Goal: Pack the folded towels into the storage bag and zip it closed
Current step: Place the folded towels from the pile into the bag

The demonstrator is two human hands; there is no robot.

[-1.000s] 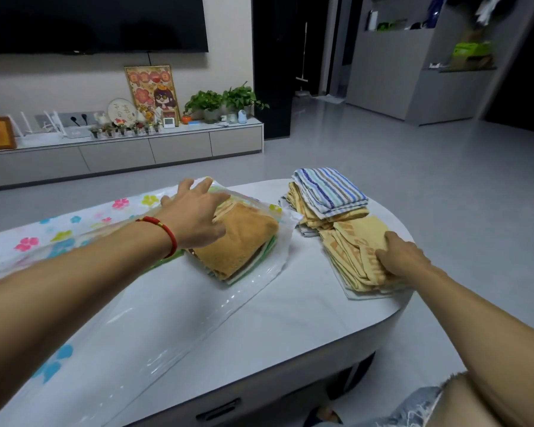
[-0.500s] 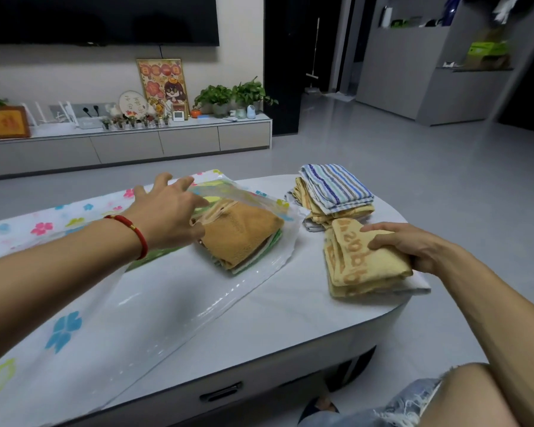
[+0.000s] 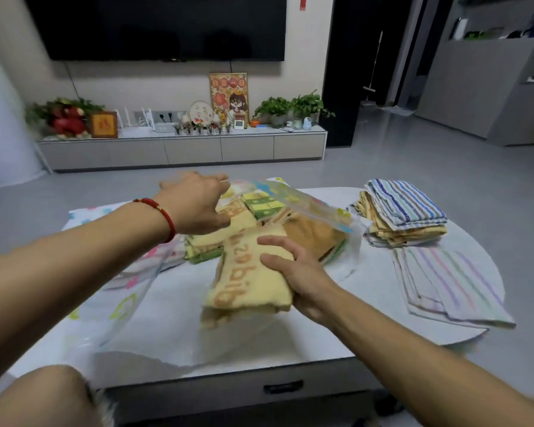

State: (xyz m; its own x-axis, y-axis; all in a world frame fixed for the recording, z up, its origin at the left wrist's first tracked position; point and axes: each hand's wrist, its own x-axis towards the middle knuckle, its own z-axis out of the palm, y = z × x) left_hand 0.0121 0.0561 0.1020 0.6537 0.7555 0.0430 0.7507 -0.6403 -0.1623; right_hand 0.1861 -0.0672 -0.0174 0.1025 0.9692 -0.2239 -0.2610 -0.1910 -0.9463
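Observation:
A clear storage bag [image 3: 346, 238] with flower prints lies across the white table [image 3: 330, 334]. My left hand [image 3: 198, 204] holds its upper flap raised. My right hand [image 3: 293, 269] grips a folded yellow towel [image 3: 247, 285] with orange letters at the bag's mouth. Inside the bag lie an orange-brown towel [image 3: 312, 235] and a green checked towel [image 3: 262, 206]. A stack of folded towels [image 3: 401, 214], striped one on top, stands at the right. A flat pastel-striped towel [image 3: 450, 282] lies in front of it.
The table's front edge carries a dark drawer handle [image 3: 282, 388]. A low TV cabinet [image 3: 182, 149] with plants and ornaments stands across the grey floor. My left knee [image 3: 40, 396] shows at the bottom left.
My right hand has carried the yellow towel from the table's right side leftward to the bag's mouth. My left hand has lifted the bag's flap. The pastel-striped towel under it is now uncovered.

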